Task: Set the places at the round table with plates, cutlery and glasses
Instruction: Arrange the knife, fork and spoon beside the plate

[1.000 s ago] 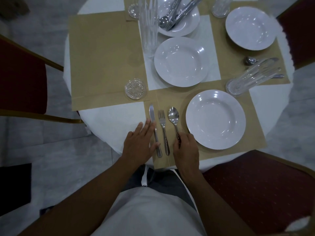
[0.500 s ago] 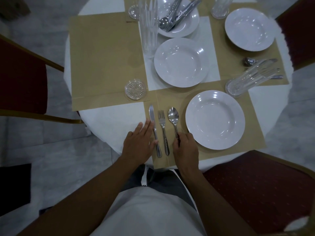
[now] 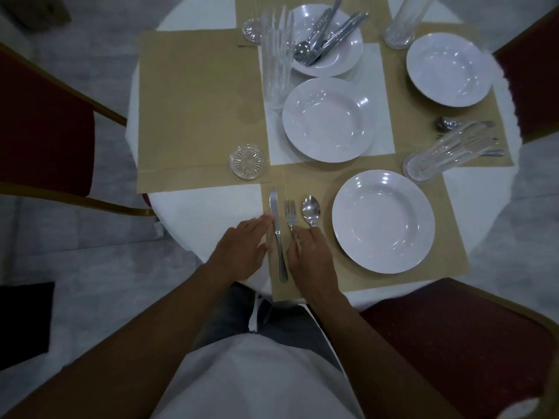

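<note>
Cutlery beside a white plate [image 3: 383,222].
Left hand [image 3: 242,249] lies flat, released, against the knife [image 3: 276,234]; right hand [image 3: 311,252] pinches the fork [image 3: 290,210].

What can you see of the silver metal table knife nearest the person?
The silver metal table knife is one shiny piece, rounded blade pointing away from the person, handle toward them. It lies flat on the tan paper placemat, left of the silver fork. The left hand, fingers straight, seems to touch its blade's left side.
</note>
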